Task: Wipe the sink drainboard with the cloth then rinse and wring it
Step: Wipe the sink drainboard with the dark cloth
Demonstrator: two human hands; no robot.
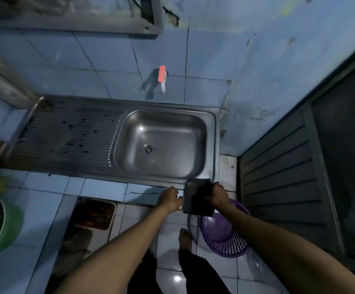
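Both hands (170, 198) (216, 194) on dark cloth (195, 198), folds indistinct

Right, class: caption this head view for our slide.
Both hands, left and right, hold a dark cloth before the speckled drainboard.

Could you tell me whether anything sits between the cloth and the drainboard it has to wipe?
Nothing visible does. The cloth hangs in the right hand at the sink's front edge; the drainboard lies to its left, bare except for dark specks.
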